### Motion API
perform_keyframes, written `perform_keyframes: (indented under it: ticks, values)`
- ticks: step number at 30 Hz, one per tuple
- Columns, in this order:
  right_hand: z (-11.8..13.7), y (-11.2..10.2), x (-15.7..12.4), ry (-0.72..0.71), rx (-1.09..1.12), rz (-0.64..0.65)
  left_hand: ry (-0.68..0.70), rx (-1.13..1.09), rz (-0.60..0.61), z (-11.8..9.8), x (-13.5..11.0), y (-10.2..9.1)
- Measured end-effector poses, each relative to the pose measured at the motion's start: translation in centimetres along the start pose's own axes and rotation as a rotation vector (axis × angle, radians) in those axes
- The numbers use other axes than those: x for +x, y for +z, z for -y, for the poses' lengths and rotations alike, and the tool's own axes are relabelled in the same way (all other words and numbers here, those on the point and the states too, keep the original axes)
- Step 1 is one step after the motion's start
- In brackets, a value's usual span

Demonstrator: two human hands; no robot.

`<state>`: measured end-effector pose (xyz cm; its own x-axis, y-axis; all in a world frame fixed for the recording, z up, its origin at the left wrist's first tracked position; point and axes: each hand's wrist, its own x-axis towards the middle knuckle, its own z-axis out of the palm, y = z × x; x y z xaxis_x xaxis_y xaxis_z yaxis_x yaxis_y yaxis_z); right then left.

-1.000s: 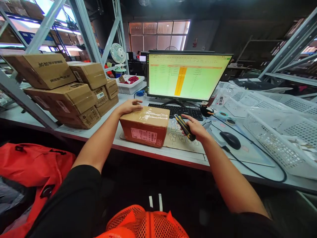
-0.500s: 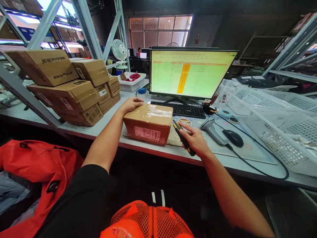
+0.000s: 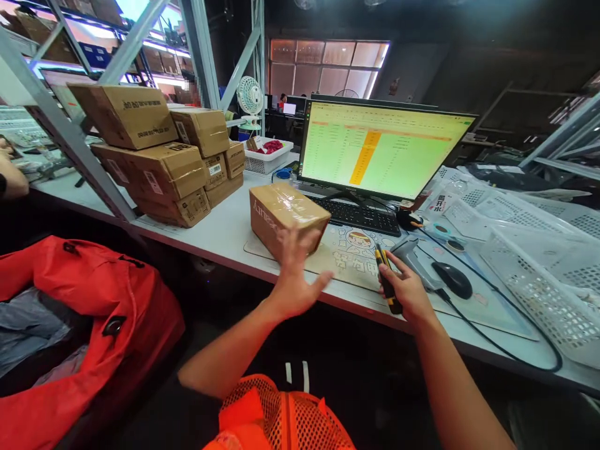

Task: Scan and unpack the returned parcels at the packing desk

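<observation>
**Box turned, left hand off its top, cutter drawn back**

Clock hours run from the box as hub, with twelve pointing away from the person.

At the far left edge, between nine and ten, a co-worker's arm (image 3: 12,179) shows. At eight, below the table (image 3: 225,219), sits a red bag (image 3: 145,300); at ten, stacked cartons (image 3: 145,165) stand beside the metal frame.

At the hub is the box (image 3: 281,212), on the near part of the table. Half a second ago its labelled side faced the person; now it stands at an angle, printed lettering shows on its near left side, and the label is out of sight. Tape shines across its top; whether any is cut I cannot tell.

The left hand (image 3: 296,284), then resting on the box's top, is now at six, fingers spread wide and grasping nothing. It is blurred, and I cannot tell whether the fingertips touch the box. So the top is no longer held down.

At two glows the monitor (image 3: 384,150). At four, the right hand (image 3: 409,292) keeps its fingers wrapped around a yellow-and-black cutter (image 3: 392,301), now farther from the box, so no cutting is under way. Just beyond lie the scanner (image 3: 413,259) and mouse (image 3: 452,279).
</observation>
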<state>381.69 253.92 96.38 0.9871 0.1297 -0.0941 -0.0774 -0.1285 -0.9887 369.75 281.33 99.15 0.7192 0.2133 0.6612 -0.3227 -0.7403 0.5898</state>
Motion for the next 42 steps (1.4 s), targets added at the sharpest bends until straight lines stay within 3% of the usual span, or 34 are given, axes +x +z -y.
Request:
perform_keyframes:
  ticks: [2,4,5,7,10,12,17,23,27,30,32,34,36,38,40,42]
  values:
    - [0.7,0.6,1.1,-0.036,-0.025,0.018,0.168,-0.002,0.194,-1.1,1.2,-0.6]
    - [1.6,1.3,2.3,-0.081,-0.088,0.071,0.172,0.068,0.184,0.1,5.5,-2.7]
    - [2.2,1.7,2.9,-0.109,-0.128,0.105,0.118,0.142,0.105,1.4,8.2,-3.8]
    - [3.4,2.6,4.6,-0.158,-0.211,0.178,-0.02,0.307,0.109,4.6,13.5,-5.6]
    - [5.5,4.5,7.4,-0.174,-0.319,0.253,-0.298,0.354,0.361,8.9,18.6,-6.2]
    - [7.0,5.9,9.1,-0.156,-0.389,0.265,-0.343,0.28,0.49,10.6,19.7,-5.9]
    - [9.2,8.8,10.4,-0.202,-0.454,0.282,-0.288,0.156,0.545,12.1,19.5,-5.6]
    - [7.4,9.1,6.7,-0.283,-0.418,0.206,-0.303,0.17,0.562,13.2,19.6,-5.4]
    - [5.3,8.4,2.6,-0.313,-0.371,0.252,-0.295,0.202,0.567,13.5,20.0,-5.3]
    - [3.7,7.2,0.7,-0.321,-0.365,0.307,-0.301,0.233,0.545,12.3,19.7,-5.6]
    - [3.0,5.5,0.8,-0.369,-0.462,0.271,-0.259,0.309,0.429,10.6,18.5,-5.8]
    - [3.2,3.3,2.1,-0.418,-0.61,0.175,-0.114,0.37,0.268,8.6,16.1,-5.5]
    - [4.8,1.2,4.1,-0.45,-0.764,0.073,0.086,0.387,0.189,6.9,12.9,-4.5]
    - [7.9,0.4,6.2,-0.504,-0.932,-0.005,0.205,0.407,0.176,6.1,9.9,-3.0]
    - [11.9,2.0,7.9,-0.609,-1.106,-0.032,0.226,0.434,0.14,6.3,8.0,-1.5]
    - [16.0,5.9,8.7,-0.741,-1.253,0.049,0.209,0.446,0.1,7.0,7.2,-0.4]
